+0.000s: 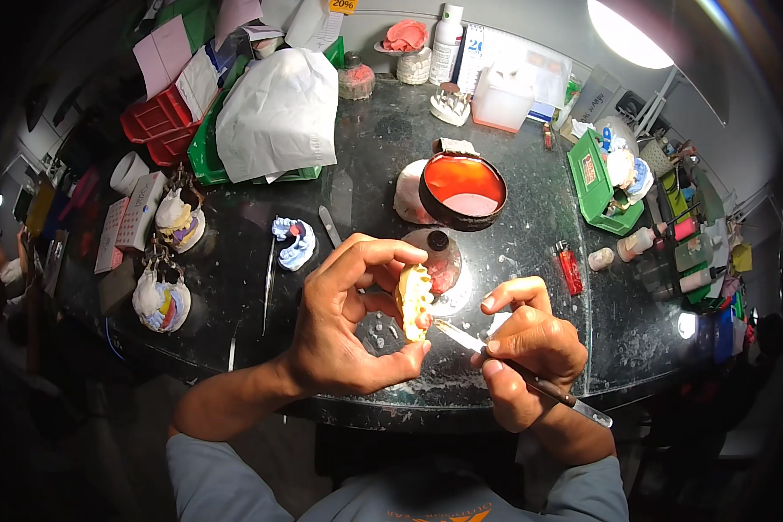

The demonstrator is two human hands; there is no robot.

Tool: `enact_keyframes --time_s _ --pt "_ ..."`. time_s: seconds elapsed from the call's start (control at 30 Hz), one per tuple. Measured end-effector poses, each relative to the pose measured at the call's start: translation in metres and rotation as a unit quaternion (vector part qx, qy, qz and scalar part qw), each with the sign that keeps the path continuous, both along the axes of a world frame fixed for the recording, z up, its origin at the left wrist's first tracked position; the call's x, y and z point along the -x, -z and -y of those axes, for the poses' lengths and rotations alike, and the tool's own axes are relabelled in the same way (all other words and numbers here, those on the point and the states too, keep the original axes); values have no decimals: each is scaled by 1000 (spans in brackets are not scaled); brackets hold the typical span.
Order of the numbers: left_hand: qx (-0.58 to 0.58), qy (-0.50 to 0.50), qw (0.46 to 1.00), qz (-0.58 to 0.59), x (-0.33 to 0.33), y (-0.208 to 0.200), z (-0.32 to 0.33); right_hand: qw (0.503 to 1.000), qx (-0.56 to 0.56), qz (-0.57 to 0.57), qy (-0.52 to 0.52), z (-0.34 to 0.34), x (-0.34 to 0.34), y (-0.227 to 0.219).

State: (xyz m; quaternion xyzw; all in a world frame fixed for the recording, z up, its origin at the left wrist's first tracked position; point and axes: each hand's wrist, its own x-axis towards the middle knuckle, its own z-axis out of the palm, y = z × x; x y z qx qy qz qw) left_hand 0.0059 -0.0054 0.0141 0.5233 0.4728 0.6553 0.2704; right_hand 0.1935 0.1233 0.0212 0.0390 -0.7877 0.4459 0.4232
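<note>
My left hand (348, 322) is closed around the edges of a yellow dental cast (413, 300), held up over the front of the bench with its row of teeth turned to the right. In my right hand (535, 352) is a wax knife (544, 385) with a dark handle and metal ends, gripped like a pen. Its bright tip touches or nearly touches the lower teeth of the cast; contact is hard to tell. Just behind the cast stands a small glass spirit lamp (444, 261) with a dark top. A dark pan of red wax (465, 187) sits farther back.
Blue-white cast pieces (294, 244), a thin metal instrument (270, 283) and mounted dental models (161, 300) lie to the left. On the right are a red lighter (568, 268) and a green box (596, 187) of casts. A lit lamp (631, 33) hangs at the upper right.
</note>
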Motion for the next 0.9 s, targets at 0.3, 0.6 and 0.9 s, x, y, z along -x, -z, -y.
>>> enact_keyframes --time_s 0.3,0.6,0.9 --pt "40 52 996 56 1 -2 4 991 74 -34 111 3 3 5" --pt "38 31 993 109 3 -6 7 969 120 -39 212 -6 21 -3" --pt "45 36 978 199 4 -11 8 962 69 -13 266 -19 34 -16"
